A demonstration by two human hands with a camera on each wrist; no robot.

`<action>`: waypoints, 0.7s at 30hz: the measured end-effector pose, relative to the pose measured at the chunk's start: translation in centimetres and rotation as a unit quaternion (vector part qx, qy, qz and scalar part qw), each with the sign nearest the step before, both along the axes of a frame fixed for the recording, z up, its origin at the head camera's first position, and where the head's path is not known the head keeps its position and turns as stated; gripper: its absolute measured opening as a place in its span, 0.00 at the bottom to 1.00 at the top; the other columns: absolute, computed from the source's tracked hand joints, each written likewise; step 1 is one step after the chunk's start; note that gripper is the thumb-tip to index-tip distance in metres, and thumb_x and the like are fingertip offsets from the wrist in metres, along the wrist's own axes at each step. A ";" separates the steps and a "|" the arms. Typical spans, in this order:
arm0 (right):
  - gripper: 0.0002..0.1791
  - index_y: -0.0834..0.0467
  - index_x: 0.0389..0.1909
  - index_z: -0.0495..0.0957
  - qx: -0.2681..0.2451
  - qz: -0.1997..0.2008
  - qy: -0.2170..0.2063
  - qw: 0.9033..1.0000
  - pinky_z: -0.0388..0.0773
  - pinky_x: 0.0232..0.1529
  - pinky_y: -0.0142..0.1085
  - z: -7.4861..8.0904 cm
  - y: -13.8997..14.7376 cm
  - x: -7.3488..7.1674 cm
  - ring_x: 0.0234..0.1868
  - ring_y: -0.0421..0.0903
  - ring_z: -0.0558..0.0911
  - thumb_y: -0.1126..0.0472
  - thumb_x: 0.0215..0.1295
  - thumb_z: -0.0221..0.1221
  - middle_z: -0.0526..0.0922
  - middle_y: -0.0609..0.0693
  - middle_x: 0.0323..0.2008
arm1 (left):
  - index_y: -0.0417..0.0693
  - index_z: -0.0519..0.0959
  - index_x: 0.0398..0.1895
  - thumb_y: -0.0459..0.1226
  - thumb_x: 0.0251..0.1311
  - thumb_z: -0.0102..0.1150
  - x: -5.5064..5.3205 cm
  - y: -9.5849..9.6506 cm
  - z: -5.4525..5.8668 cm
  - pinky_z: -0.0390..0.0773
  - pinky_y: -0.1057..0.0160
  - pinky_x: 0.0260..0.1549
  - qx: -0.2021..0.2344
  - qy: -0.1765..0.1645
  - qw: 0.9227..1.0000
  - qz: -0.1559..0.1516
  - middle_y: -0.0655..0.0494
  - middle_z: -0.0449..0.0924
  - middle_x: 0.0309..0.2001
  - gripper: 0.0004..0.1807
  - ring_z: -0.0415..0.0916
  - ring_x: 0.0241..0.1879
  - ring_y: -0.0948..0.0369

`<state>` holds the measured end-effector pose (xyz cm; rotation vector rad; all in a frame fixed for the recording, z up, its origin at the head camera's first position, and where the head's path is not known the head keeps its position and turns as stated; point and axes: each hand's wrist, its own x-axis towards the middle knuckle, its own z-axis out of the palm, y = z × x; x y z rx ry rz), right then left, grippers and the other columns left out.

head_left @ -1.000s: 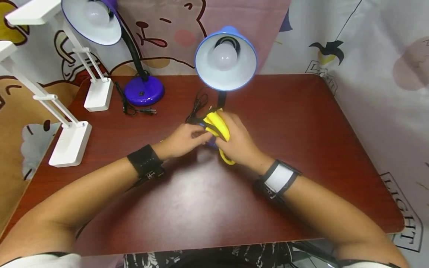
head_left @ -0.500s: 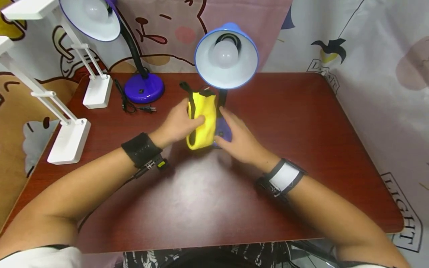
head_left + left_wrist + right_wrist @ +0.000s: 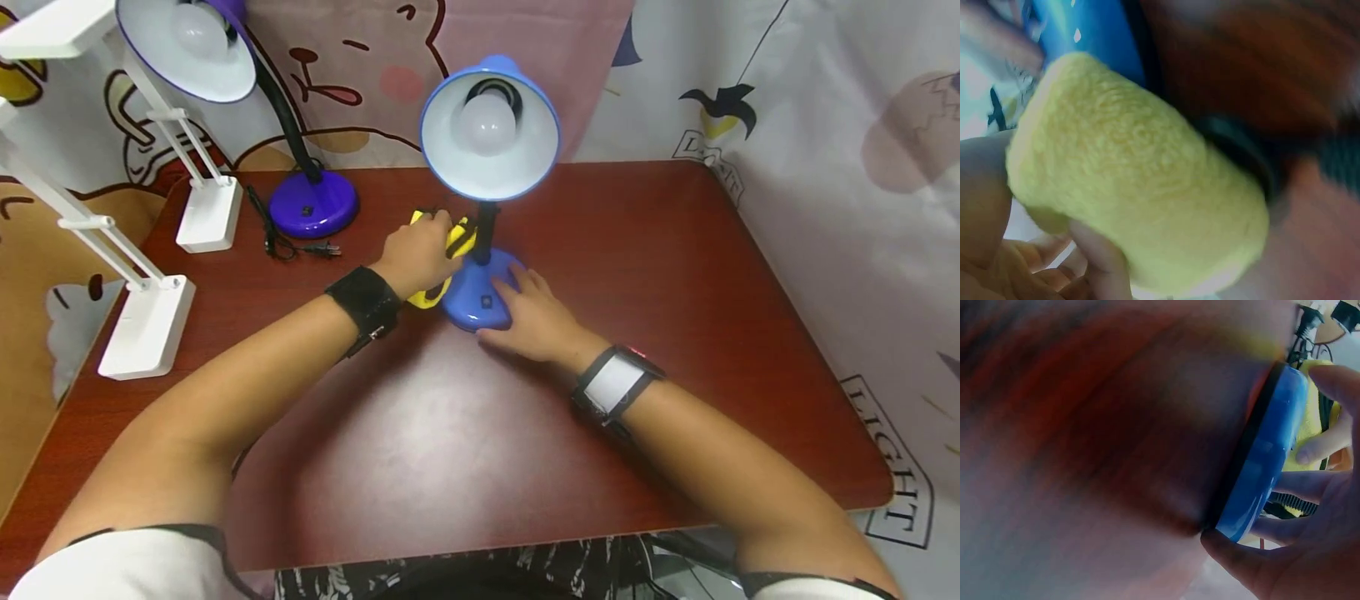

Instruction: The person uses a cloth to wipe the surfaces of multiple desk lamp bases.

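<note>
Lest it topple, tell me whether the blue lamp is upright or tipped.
Upright: its blue base is down on the table, its black neck rising to the shade.

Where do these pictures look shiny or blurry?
Head view: white glare on the glossy reddish-brown table; left wrist view: the table blurs behind the fuzzy yellow cloth; right wrist view: the table looks smeared, the shiny, rounded blue lamp base clearer.

This looks like a homelike desk corner, though whether it is truly a home cannot be told. Cloth printed with cartoon animals (image 3: 540, 58) backs the top and left of the frame; a printed bird (image 3: 723, 112) and the word "LIGHT" (image 3: 897, 473) show at right. The dark red-brown table (image 3: 675, 333) bears household-style reading lamps: two white lamps (image 3: 148, 329) and a purple lamp (image 3: 313, 204) at left, a blue lamp (image 3: 476, 298) at centre.
</note>
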<state>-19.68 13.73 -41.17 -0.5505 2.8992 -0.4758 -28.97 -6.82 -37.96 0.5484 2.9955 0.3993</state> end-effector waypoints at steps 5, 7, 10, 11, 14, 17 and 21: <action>0.48 0.55 0.76 0.60 0.023 -0.005 0.027 0.999 0.70 0.63 0.62 -0.2 -0.1 0.1 0.74 0.70 0.58 0.37 0.60 0.64 0.53 0.65 0.77 | 0.36 0.67 0.59 0.50 0.58 0.66 1.7 0.4 0.0 0.84 0.48 0.34 -0.014 -0.002 1.000 -0.023 0.42 0.78 0.46 0.35 0.82 0.36 0.48; 0.46 0.56 0.75 0.62 0.029 -0.001 0.040 0.999 0.70 0.64 0.62 -0.1 -0.1 0.0 0.73 0.69 0.60 0.38 0.61 0.65 0.55 0.66 0.76 | 0.34 0.66 0.61 0.49 0.57 0.67 3.0 0.3 0.1 0.84 0.50 0.33 -0.019 -0.002 0.999 -0.040 0.42 0.79 0.45 0.36 0.82 0.35 0.50; 0.45 0.55 0.74 0.64 0.029 0.001 0.053 0.998 0.72 0.62 0.62 0.0 -0.1 -0.1 0.72 0.69 0.62 0.39 0.60 0.66 0.59 0.67 0.74 | 0.34 0.68 0.60 0.47 0.55 0.68 5.0 0.2 -0.1 0.85 0.50 0.30 -0.027 0.016 0.997 -0.075 0.42 0.78 0.43 0.36 0.82 0.34 0.51; 0.44 0.55 0.72 0.66 0.028 0.000 0.056 0.998 0.73 0.61 0.62 0.0 -0.1 -0.1 0.72 0.68 0.62 0.40 0.60 0.67 0.60 0.68 0.73 | 0.35 0.68 0.60 0.47 0.55 0.69 5.5 0.3 -0.1 0.85 0.50 0.30 -0.030 0.023 0.996 -0.085 0.43 0.78 0.43 0.36 0.82 0.34 0.51; 0.41 0.55 0.69 0.70 0.024 -0.001 0.063 0.998 0.74 0.59 0.62 0.0 0.0 -0.1 0.71 0.68 0.63 0.40 0.59 0.68 0.64 0.69 0.70 | 0.36 0.70 0.58 0.47 0.54 0.70 6.0 0.6 -0.3 0.85 0.49 0.30 -0.039 0.046 0.993 -0.102 0.44 0.78 0.42 0.34 0.82 0.34 0.51; 0.42 0.55 0.70 0.69 0.024 -0.002 0.056 0.998 0.75 0.58 0.62 -0.1 0.0 -0.1 0.72 0.69 0.62 0.40 0.59 0.67 0.61 0.68 0.72 | 0.37 0.70 0.59 0.50 0.54 0.70 4.8 0.6 -0.5 0.84 0.48 0.31 -0.057 0.061 0.992 -0.091 0.44 0.79 0.43 0.36 0.82 0.34 0.50; 0.45 0.54 0.75 0.63 0.027 -0.003 0.041 0.999 0.74 0.58 0.63 -0.3 -0.3 -0.2 0.73 0.70 0.60 0.40 0.61 0.65 0.54 0.65 0.77 | 0.37 0.69 0.60 0.53 0.56 0.69 3.4 0.3 -0.9 0.84 0.47 0.30 -0.087 0.074 0.991 -0.074 0.43 0.80 0.46 0.38 0.82 0.33 0.49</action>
